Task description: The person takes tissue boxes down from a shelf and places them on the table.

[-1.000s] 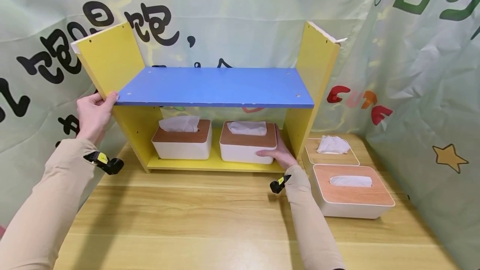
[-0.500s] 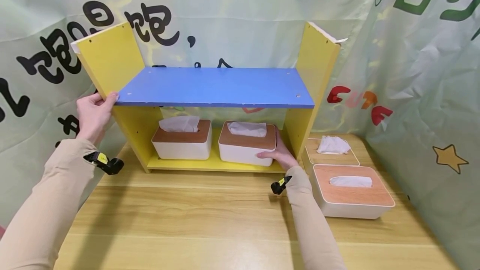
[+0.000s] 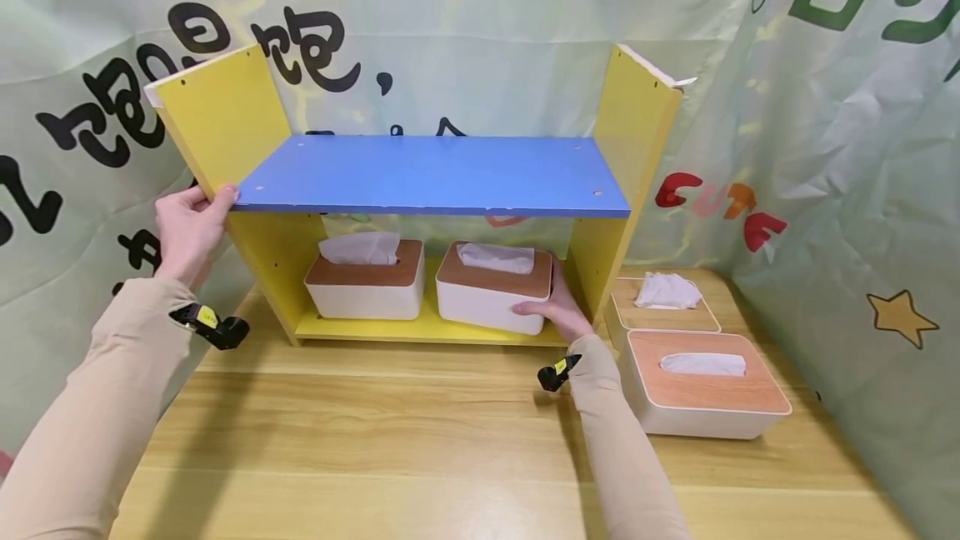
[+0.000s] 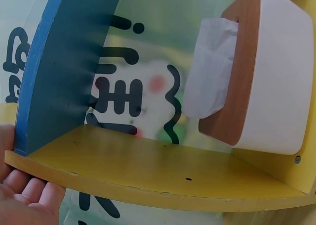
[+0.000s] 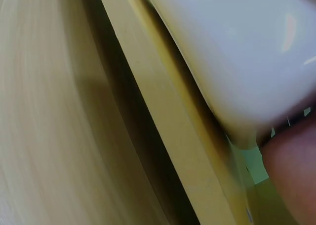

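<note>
My left hand [image 3: 186,232] grips the front edge of the shelf's yellow left side panel [image 3: 225,123], thumb at the corner of the blue board [image 3: 435,173]. In the left wrist view, curled fingers [image 4: 52,198] lie against the panel's outer side. On the yellow bottom board, my right hand [image 3: 557,307] holds the right end of a tissue box [image 3: 480,304], white with a brown wood lid and a tissue sticking out. This box stands slightly askew, its right end nearer the front. A similar tissue box [image 3: 365,302] stands to its left, apart from it.
Two more tissue boxes stand on the wooden table [image 3: 360,457] right of the shelf: a nearer one with a reddish lid [image 3: 705,390] and a paler one [image 3: 626,307] behind. A printed cloth [image 3: 480,48] hangs behind and at the sides.
The tissue box in my right hand has shifted slightly left, and its right end has turned a little toward the front. My left hand keeps its place on the shelf.
</note>
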